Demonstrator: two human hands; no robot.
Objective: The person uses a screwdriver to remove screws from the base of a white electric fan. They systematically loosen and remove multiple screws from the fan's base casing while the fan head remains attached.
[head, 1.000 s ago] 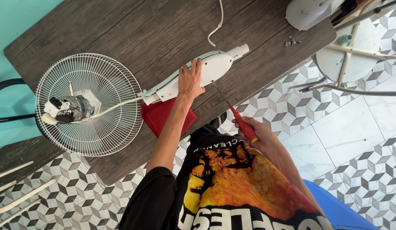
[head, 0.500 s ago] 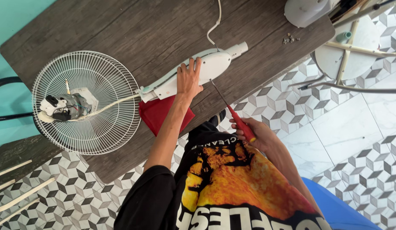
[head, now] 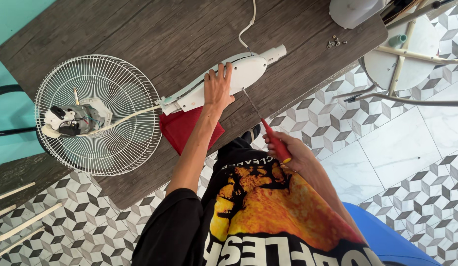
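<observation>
A: Starting at the left, what lay on the bench [head: 140, 29]?

B: The round wire fan guard [head: 98, 114], with the bare motor [head: 73, 119] in its middle. A thin stem ran from it to the white fan neck housing [head: 224, 81], which lay over a red cloth [head: 182, 129].

A: And the hands?

B: The left hand [head: 218, 88] lay flat and open on the housing, pressing it down. The right hand [head: 293, 152] was closed around the red-handled screwdriver [head: 268, 133], its tip at the housing's edge.

A: What could have gone wrong?

B: I judged the tip might slip off and skid toward the left fingers just beside it, or scratch the plastic. The housing could also have slid on the cloth.

A: Anything else to the right?

B: Loose screws [head: 334, 42] sat near the bench edge and might have rolled off. A white stool [head: 401, 54] stood beyond, well apart. The white cord [head: 246, 27] ran up from the housing, clear of the tool.
</observation>
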